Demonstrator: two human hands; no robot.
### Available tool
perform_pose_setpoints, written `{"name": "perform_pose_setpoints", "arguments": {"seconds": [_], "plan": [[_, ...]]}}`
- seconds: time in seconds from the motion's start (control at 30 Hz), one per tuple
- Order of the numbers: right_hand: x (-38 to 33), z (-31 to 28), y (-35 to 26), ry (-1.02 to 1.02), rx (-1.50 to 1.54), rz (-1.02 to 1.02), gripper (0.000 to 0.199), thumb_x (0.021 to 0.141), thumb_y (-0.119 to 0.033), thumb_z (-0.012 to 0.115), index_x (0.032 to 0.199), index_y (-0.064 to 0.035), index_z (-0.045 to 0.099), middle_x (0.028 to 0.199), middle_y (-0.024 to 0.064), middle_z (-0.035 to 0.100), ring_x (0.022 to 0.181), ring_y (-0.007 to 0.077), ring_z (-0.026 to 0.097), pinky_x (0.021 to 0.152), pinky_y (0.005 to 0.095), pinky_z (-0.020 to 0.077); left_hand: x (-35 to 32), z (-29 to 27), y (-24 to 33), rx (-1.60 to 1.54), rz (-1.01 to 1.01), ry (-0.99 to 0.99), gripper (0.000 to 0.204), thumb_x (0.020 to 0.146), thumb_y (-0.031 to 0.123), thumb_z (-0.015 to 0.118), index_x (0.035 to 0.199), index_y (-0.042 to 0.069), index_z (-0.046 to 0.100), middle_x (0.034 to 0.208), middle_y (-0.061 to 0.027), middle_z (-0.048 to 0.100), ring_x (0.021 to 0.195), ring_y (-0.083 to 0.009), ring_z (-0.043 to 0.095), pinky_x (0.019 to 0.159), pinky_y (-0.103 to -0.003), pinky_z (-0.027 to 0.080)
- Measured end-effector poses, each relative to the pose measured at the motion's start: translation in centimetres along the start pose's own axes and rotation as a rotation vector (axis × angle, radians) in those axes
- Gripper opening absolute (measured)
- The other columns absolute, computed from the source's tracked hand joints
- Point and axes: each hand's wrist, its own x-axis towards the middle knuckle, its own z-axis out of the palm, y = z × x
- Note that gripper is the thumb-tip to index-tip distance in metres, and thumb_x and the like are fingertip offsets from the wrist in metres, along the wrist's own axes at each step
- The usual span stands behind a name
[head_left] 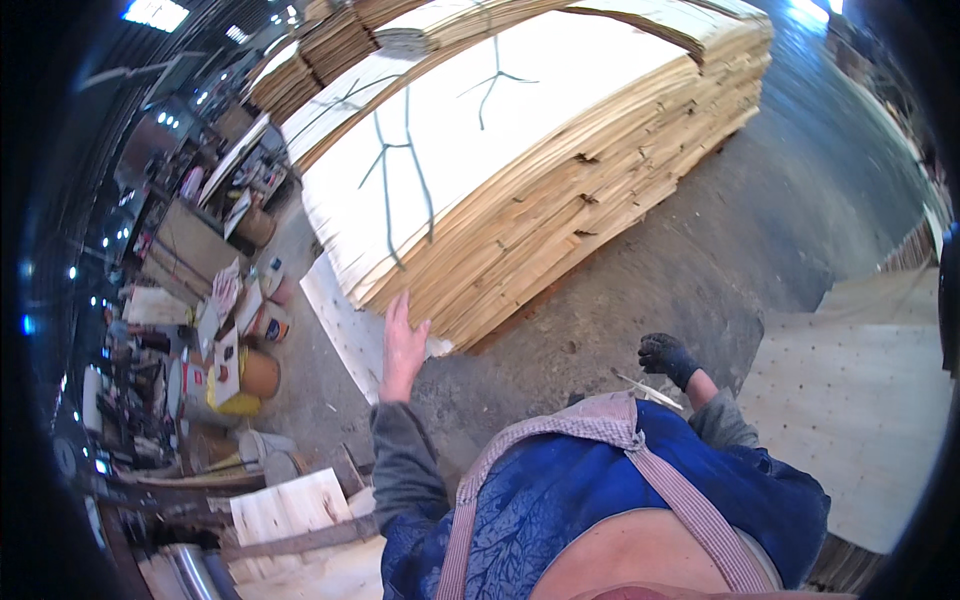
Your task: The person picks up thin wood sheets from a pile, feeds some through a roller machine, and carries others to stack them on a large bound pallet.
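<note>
Big stack of thin pale wood veneer sheets (pixel 520 170) fills the upper middle, sitting on the grey concrete floor (pixel 760 230). Dark branching marks on its top sheet; can't tell what they are. More veneer stacks (pixel 320 55) behind it, cut off by the top edge.

Right side: flat pale board (pixel 860 420) low on the floor, partly cut off at the rim. Another pale panel (pixel 345 330) leans or lies at the near corner of the big stack, mostly hidden under it.

Lower middle: person's own torso, blue patterned apron (pixel 590 500) with checked straps, blocks the floor below.

Left: cluttered work area, paint cans and buckets (pixel 245 370), loose boards (pixel 290 505); too small and warped to sort out. Dark shed walls, spot lights upper left.

Left hand (pixel 403 345): bare, fingers open and straight, flat against the near corner edge of the big veneer stack, touching the sheets, not clamped on anything.

Right hand (pixel 666 356): dark glove, fingers curled in loosely; can't tell if it holds anything. It hangs over bare floor, well apart from the stack. Thin pale sliver (pixel 648 391) on the floor just beside it.
</note>
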Motion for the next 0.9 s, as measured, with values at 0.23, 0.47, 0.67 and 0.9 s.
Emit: {"name": "perform_pose_setpoints", "arguments": {"seconds": [0.23, 0.47, 0.67, 0.9], "plan": [[1.4, -2.6, 0.7, 0.017, -0.303, -0.187, 0.030, 0.075, -0.015, 0.059, 0.104, -0.0077, 0.054, 0.099, 0.0099, 0.058, 0.088, 0.0268, 0.059, 0.073, 0.0398, 0.0492, 13.1, 5.2, -0.6, 0.389, 0.169, -0.068, 0.074, 0.076, 0.020, 0.066, 0.137, 0.006, 0.026, 0.139, -0.0179, 0.026, 0.129, -0.0333, 0.025, 0.105, -0.045, 0.022], [3.8, -2.7, 1.3, 0.183, -0.383, -0.278, 0.025, 0.064, -0.015, 0.066, 0.088, -0.0102, 0.060, 0.096, 0.0079, 0.059, 0.088, 0.0257, 0.058, 0.076, 0.0345, 0.0473, 18.6, 6.1, -1.1, 0.590, 0.223, -0.152, 0.084, 0.071, 0.033, 0.069, 0.137, 0.008, 0.024, 0.142, -0.0165, 0.021, 0.129, -0.0375, 0.021, 0.104, -0.050, 0.022], [7.7, 4.2, -1.8, 0.084, -0.717, -0.564, 0.033, 0.070, -0.019, 0.067, 0.101, -0.0107, 0.059, 0.104, 0.0095, 0.058, 0.102, 0.0272, 0.054, 0.088, 0.0359, 0.0427, 20.6, 3.8, -2.1, 0.687, 0.464, -0.148, 0.080, 0.066, 0.026, 0.073, 0.131, 0.004, 0.032, 0.130, -0.0193, 0.038, 0.112, -0.0402, 0.044, 0.083, -0.046, 0.046], [19.8, 26.4, -13.0, -0.399, -1.364, -1.501, 0.031, 0.078, -0.027, 0.061, 0.106, -0.0126, 0.057, 0.112, 0.0064, 0.055, 0.112, 0.0249, 0.048, 0.094, 0.0348, 0.0415, 27.1, -6.1, 1.3, 0.550, 0.531, -0.140, 0.052, 0.068, 0.014, 0.070, 0.113, 0.003, 0.047, 0.091, -0.0117, 0.061, 0.072, -0.0285, 0.063, 0.062, -0.038, 0.051]]}}
